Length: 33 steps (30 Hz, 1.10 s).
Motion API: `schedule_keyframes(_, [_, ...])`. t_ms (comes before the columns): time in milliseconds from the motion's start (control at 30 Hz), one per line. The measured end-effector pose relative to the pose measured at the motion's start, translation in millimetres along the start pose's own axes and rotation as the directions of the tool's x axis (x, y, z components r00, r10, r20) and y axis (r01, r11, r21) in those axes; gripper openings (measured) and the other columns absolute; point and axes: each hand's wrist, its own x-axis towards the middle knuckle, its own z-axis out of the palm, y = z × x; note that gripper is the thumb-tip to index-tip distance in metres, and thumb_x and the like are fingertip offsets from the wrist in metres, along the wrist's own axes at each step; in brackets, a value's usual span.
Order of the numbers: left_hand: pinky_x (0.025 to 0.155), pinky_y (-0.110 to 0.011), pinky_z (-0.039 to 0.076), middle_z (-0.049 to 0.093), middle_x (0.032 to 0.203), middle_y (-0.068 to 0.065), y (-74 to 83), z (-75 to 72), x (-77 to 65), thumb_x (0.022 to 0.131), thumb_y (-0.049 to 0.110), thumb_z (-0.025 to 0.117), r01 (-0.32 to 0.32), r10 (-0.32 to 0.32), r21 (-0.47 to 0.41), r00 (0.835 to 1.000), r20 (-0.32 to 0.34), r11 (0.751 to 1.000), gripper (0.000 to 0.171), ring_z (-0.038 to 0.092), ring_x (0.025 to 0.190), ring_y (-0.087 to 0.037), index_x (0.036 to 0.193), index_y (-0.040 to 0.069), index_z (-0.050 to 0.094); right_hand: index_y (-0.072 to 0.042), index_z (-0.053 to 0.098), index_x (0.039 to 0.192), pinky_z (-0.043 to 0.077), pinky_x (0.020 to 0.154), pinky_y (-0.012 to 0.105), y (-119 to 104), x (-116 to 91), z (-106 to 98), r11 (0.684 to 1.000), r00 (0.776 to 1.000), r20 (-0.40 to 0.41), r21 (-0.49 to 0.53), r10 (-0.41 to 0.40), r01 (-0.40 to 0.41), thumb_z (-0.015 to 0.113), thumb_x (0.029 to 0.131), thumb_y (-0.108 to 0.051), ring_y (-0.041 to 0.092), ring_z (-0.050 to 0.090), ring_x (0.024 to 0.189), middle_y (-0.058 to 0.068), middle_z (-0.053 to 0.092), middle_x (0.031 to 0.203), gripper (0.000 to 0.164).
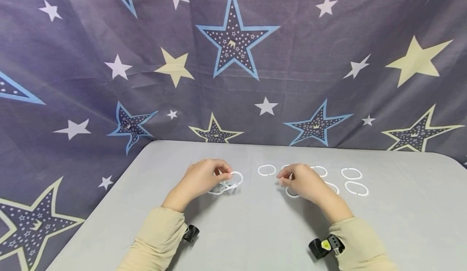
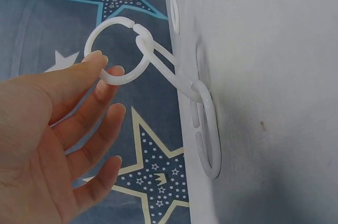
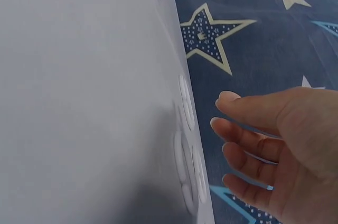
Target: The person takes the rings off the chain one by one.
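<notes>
My left hand (image 1: 202, 178) pinches a white plastic ring link (image 2: 113, 20) between thumb and index finger, the other fingers spread loosely. Through that ring passes a second white link (image 2: 170, 76), slanting down, and it is joined to a third link (image 2: 213, 139) that rests on the table. Each link has a small gap in its loop. My right hand (image 1: 304, 182) hovers over the loose links with thumb and fingertips slightly apart and nothing between them. Beneath it lies a loose oval link (image 1: 292, 197), partly hidden by the hand.
A single link (image 1: 259, 170) lies between the hands. Several more are spread to the right, among them an upper link (image 1: 351, 178) and a lower link (image 1: 346, 186). The grey table (image 1: 248, 230) meets a star-patterned cloth (image 1: 288, 88) at its back edge.
</notes>
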Motion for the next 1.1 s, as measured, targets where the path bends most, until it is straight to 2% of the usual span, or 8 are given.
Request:
schedule_keyframes(300, [0.073,-0.036,0.042,0.065,0.082,0.020,0.1,1.4,0.7,0.087,0.034,0.075,0.003,-0.003,-0.009,1.000,-0.005,1.000,0.007,0.055,0.076,-0.004,0.092,0.030,0.074,-0.005,0.076,0.095,0.044,0.060,0.028,-13,0,12,1.000,1.000,-0.021,0.029,0.011,-0.010,0.072,0.087,-0.008,0.009,0.052,0.065,-0.004,0.065,0.077,0.009])
schedule_keyframes(567, [0.070,-0.034,0.042,0.065,0.082,0.021,1.4,3.0,0.5,0.087,0.033,0.075,0.003,-0.003,-0.009,1.000,-0.008,1.000,0.006,0.055,0.073,-0.003,0.092,0.029,0.074,-0.003,0.077,0.093,0.047,0.062,0.026,-27,0,24,0.989,0.998,-0.052,0.144,0.023,-0.016,0.072,0.086,-0.006,0.009,0.057,0.067,-0.001,0.069,0.078,0.009])
schedule_keyframes(833, [0.067,-0.034,0.043,0.063,0.077,0.021,2.4,6.2,1.5,0.087,0.034,0.076,-0.013,0.013,0.008,1.000,-0.008,1.000,0.005,0.054,0.070,-0.002,0.090,0.030,0.075,-0.004,0.077,0.094,0.048,0.068,0.027,-42,-1,33,0.971,0.999,-0.029,0.237,0.042,-0.034,0.073,0.087,-0.009,0.009,0.059,0.071,0.000,0.071,0.081,0.010])
schedule_keyframes(1100, [0.066,-0.033,0.043,0.061,0.075,0.020,3.2,11.0,1.2,0.086,0.033,0.077,-0.004,0.005,0.006,1.000,-0.015,1.000,0.004,0.053,0.068,-0.002,0.086,0.031,0.073,0.001,0.075,0.095,0.049,0.066,0.027,-45,-3,40,0.941,1.000,0.005,0.338,0.014,-0.015,0.073,0.087,-0.009,0.009,0.059,0.068,0.002,0.071,0.079,0.013])
